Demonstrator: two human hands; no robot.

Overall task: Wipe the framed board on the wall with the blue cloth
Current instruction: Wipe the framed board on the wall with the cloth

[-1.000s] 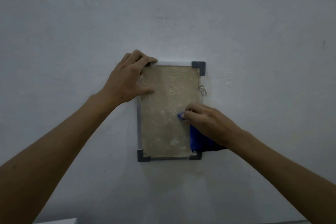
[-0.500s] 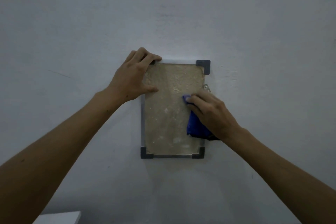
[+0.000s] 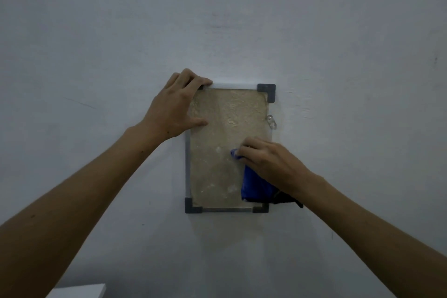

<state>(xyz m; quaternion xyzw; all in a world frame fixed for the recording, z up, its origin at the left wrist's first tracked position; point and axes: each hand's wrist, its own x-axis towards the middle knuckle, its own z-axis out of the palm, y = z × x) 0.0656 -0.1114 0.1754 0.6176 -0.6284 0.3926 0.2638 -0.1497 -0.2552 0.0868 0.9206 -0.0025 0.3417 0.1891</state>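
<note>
- At the bottom left corner, a pale white flat-topped object [image 3: 79,291] pokes into view below the plain grey-white painted wall [image 3: 96,31].
- Left of centre, the left hand [image 3: 173,106] grips the top left corner of the rectangular framed board [image 3: 217,128], its fingers curled over the upper edge and its thumb laid flat across the board's face.
- In the centre, that board hangs upright on the wall: a mottled beige, rough-looking panel in a thin silver frame with dark grey plastic corner caps.
- Just beside the board's right edge, a small clear plastic hook [image 3: 272,120] sits on the wall.
- Over the board's lower right part, the right hand [image 3: 268,161] presses a crumpled deep-blue cloth [image 3: 254,187] against the panel, its fingers bent over the cloth's top and pointing left.
- The cloth bunches under the palm and hangs down to just above the bottom right corner cap; a darker fold of it sticks out to the right past the frame, below the wrist.
- The two hands are well apart, at diagonally opposite parts of the board.
</note>
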